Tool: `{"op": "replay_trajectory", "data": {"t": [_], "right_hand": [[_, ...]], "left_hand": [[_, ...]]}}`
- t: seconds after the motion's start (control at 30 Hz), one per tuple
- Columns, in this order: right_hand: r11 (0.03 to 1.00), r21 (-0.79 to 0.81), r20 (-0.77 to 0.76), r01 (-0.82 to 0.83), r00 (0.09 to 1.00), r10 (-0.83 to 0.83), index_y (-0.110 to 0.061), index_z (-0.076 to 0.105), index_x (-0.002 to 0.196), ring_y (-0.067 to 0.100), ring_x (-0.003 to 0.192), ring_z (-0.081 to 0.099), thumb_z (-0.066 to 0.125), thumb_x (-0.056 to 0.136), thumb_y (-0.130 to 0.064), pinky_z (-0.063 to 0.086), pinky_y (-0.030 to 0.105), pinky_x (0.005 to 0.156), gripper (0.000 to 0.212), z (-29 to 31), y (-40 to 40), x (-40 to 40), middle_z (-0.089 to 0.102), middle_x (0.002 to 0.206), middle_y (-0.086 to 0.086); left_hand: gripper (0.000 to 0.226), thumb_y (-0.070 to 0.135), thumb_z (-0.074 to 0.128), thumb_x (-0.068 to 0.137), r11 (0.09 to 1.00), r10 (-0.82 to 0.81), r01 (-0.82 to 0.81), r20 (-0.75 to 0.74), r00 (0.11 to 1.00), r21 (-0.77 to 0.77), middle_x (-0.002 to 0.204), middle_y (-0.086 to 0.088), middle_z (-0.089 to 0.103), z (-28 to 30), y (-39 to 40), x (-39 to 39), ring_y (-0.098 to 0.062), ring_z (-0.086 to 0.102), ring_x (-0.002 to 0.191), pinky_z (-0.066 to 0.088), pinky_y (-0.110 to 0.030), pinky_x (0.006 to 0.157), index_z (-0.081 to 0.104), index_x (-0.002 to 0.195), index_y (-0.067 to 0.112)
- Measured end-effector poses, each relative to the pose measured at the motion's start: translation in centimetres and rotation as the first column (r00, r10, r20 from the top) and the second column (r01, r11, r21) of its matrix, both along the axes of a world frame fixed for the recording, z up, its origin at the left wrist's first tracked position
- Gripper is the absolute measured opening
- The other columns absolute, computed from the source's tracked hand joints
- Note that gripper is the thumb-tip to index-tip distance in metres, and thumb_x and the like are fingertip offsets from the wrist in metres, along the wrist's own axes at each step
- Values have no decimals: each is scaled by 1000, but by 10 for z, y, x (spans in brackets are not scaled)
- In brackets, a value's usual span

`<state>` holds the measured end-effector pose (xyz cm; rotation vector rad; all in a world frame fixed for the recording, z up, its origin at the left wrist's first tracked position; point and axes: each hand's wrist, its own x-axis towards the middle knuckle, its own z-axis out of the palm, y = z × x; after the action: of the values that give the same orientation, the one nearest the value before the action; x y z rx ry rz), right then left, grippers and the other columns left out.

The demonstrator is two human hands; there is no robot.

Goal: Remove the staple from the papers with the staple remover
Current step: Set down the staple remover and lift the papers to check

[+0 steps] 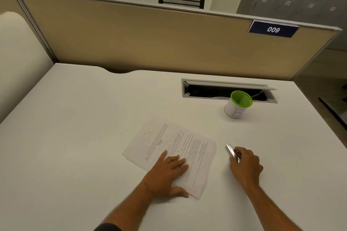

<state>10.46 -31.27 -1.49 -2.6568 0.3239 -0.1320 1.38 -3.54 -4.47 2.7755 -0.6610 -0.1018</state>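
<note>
On a white desk (75,118), seen from a head-worn camera looking down, a small stack of printed papers (176,142) is laid at an angle near the middle. The left hand (165,172) is pressed flat on the near part of the stack, fingers (180,161) spread apart and extended, closed on nothing; it is judged that the sheets are being pinned so they will not slide. The staple itself is too small to be made out, so its corner cannot be told.

Just beside the right edge of the papers, apart from them, the right hand (246,165) is curled over a metal staple remover (231,151). The fingers are closed on the tool's rear part, while its shiny front end is left pointing away from the person and slightly left. Whether the tool is lifted or resting on the desk cannot be told.

Farther back on the right, a white cup with a green rim (237,105) is seen tilted, well apart from both hands, with blue marking on its side. Behind it an open cable tray (225,90) is set into the desk, and a beige partition with a blue number plate (273,29) closes off the far edge.

The removal is judged not yet begun.
</note>
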Motion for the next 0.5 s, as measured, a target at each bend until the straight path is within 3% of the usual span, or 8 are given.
{"op": "replay_trajectory", "data": {"t": [0.1, 0.17, 0.27, 0.37, 0.43, 0.5], "right_hand": [[1000, 15, 42, -10, 999, 9, -16, 67, 115, 39, 110, 55, 76, 75, -14, 44, 50, 89, 41, 6, 3, -7, 67, 114, 10], [992, 54, 148, -118, 983, 109, -15, 66, 117, 38, 114, 54, 82, 68, -9, 44, 49, 92, 52, 8, 5, -19, 66, 119, 10], [884, 102, 212, -456, 878, 428, -19, 55, 132, 24, 131, 44, 83, 67, -10, 34, 39, 109, 71, 10, 7, -38, 54, 137, 2], [700, -11, 170, -714, 689, 705, -28, 40, 144, 8, 142, 28, 76, 72, -23, 19, 30, 118, 81, 19, 14, -49, 38, 151, -9], [649, -48, 191, -760, 631, 752, -27, 44, 142, 9, 136, 37, 76, 76, -24, 27, 35, 116, 74, 27, 26, -48, 44, 146, -10], [669, 56, 206, -741, 664, 719, -29, 50, 135, 8, 121, 51, 76, 80, -20, 37, 36, 111, 61, 43, 39, -44, 56, 130, -16]], "left_hand": [[74, 70, 66, 76, 999, -48, 48, 182, 982, 3, 129, 0, 69, 3, -1, -2, -21, 63, 121, 43, -63, 103, 66, 126, 16], [57, 54, 80, 74, 998, -24, 38, 257, 966, -51, 111, 0, 77, 8, 0, -3, -19, 72, 104, 56, -59, 90, 72, 114, 14], [53, 27, 86, 74, 987, 58, -35, 154, 986, -154, 106, -5, 77, 12, 3, -2, -22, 74, 93, 61, -49, 84, 68, 121, 12], [58, 8, 69, 85, 965, 97, -92, 10, 995, -244, 120, -10, 72, 26, 7, -1, -29, 68, 105, 56, -37, 90, 53, 140, 18], [54, 4, 71, 85, 949, 85, -53, 88, 992, -311, 117, -8, 74, 30, 5, 1, -30, 72, 100, 59, -37, 86, 58, 136, 17], [46, 8, 72, 86, 913, 134, -84, 100, 986, -399, 120, -5, 74, 39, 1, 1, -26, 72, 104, 60, -35, 89, 64, 130, 18]]}}
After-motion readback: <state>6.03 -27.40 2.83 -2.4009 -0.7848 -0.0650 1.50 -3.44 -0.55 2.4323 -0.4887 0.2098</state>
